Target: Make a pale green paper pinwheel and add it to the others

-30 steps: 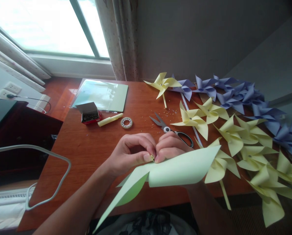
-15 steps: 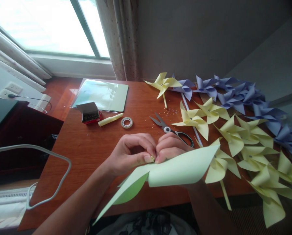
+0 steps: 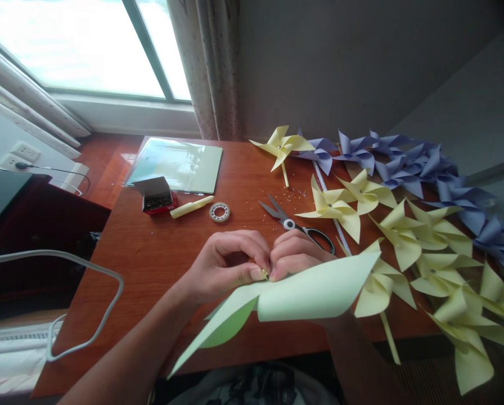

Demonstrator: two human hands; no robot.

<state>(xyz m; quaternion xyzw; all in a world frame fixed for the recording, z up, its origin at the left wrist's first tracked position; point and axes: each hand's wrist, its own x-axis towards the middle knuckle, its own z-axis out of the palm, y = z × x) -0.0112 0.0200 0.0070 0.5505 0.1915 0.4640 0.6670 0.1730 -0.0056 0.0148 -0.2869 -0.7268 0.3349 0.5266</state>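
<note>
**Two hands pinching the centre of a half-folded paper pinwheel**

Two curled vanes of a pale green paper sheet (image 3: pixel 306 292) meet at a small point between the person's thumbs, just above the near edge of the reddish-brown wooden table (image 3: pixel 151 247). The sheet's long axis runs from lower left to upper right: one pointed vane hangs down past the table edge toward the lower left, and the other sweeps up to a tip at the upper right. The left hand (image 3: pixel 226 264) is closed, its thumb and curled fingers pressed on the gathered centre; the right hand (image 3: pixel 296 256) is likewise closed, thumb tip against the same spot, so the two thumbs almost touch. What lies in the pinch is too small to tell.

Just behind the right hand lie black-handled steel scissors (image 3: pixel 296 224), blades pointing up and left. Farther left on the table are a small ring-shaped bearing (image 3: pixel 219 212), a rolled pale yellow paper stick (image 3: pixel 190 206) and an open red box of small dark pieces (image 3: pixel 157 197), with a pale green paper stack (image 3: pixel 178 165) behind them. To the right spread finished yellow paper pinwheels (image 3: pixel 421 236); beyond these, along the wall, lie lilac paper pinwheels (image 3: pixel 408 163).
</note>
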